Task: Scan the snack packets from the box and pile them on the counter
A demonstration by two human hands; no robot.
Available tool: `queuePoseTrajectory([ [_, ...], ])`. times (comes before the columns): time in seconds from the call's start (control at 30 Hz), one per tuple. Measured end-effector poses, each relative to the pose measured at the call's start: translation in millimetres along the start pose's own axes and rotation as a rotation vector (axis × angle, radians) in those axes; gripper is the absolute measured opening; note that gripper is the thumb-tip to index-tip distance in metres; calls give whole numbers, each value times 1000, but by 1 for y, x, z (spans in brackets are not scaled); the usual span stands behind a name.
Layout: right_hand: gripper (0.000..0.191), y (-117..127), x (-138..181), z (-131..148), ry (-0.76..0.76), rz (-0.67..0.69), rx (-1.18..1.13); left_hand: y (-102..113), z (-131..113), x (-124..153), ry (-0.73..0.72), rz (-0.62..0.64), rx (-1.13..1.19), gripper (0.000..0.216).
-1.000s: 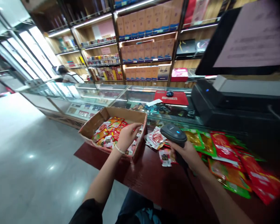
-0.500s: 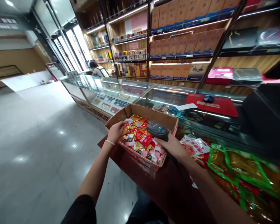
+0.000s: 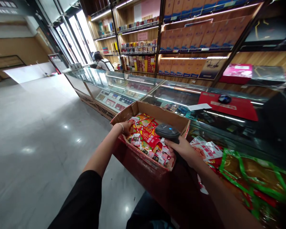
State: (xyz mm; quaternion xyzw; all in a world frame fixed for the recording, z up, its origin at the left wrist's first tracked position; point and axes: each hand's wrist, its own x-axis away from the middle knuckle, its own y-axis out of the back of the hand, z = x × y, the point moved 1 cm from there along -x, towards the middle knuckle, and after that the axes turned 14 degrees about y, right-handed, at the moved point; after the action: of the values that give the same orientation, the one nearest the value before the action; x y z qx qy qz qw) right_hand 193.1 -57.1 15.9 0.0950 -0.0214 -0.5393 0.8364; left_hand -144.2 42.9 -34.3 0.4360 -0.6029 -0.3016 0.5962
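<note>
Left hand fingers curl on the light, floppy cardboard box wall at nine o'clock; right hand fingers wrap the rigid scanner.

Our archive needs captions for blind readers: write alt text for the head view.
A person's right hand holds a barcode scanner over a cardboard box of snack packets, while the left hand grips the box's near-left edge. More packets lie on the dark counter to the right.

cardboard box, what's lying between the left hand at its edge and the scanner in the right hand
In the head view, loose snack packets fill the cardboard box between the left hand and the scanner.
</note>
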Motion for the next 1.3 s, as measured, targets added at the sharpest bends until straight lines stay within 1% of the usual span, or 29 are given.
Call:
queuePoseTrajectory([
  [0.07,44,-1,0,0,7,0,3,-2,1,-5,41,14,-16,106],
  [0.1,43,-1,0,0,4,-5,-5,-3,1,-6,39,21,-16,101],
  [0.2,40,-3,2,0,-19,-41,-66,-5,-3,-8,-50,18,43,81],
  [0.3,40,-3,2,0,4,-54,-83,-3,-5,-6,-114,-99,111,60],
  [0.4,42,-1,3,-2,24,-21,-71,3,-5,-1,-98,-234,225,46],
  [0.47,43,0,3,-4,17,-7,-87,10,-9,6,-86,-314,377,41],
  [0.53,41,0,4,-5,21,-30,-118,16,-17,15,-111,-353,619,40],
  [0.57,39,-1,4,-5,26,-42,-136,18,-23,21,-137,-328,770,41],
  [0.6,38,-1,5,-4,29,-55,-154,19,-31,27,-166,-269,923,43],
  [0.67,38,-1,7,-2,43,-76,-182,21,-48,39,-205,-106,1166,47],
  [0.7,38,1,8,-1,63,-88,-187,21,-56,45,-210,-38,1239,48],
  [0.77,40,8,13,4,113,-118,-179,21,-73,57,-209,49,1312,46],
  [0.87,42,24,26,13,137,-175,-169,22,-99,70,-234,121,1399,40],
  [0.97,43,42,46,20,154,-218,-174,22,-128,80,-265,184,1595,25],
  [1.03,42,51,60,21,163,-245,-180,20,-151,84,-291,262,1743,16],
  [1.1,42,58,74,20,158,-265,-170,16,-174,87,-351,340,1850,18],
  [1.17,43,64,88,19,158,-279,-142,13,-199,90,-425,392,1909,20],
  [1.3,41,77,116,19,140,-341,-74,10,-245,99,-518,516,1920,19],
])
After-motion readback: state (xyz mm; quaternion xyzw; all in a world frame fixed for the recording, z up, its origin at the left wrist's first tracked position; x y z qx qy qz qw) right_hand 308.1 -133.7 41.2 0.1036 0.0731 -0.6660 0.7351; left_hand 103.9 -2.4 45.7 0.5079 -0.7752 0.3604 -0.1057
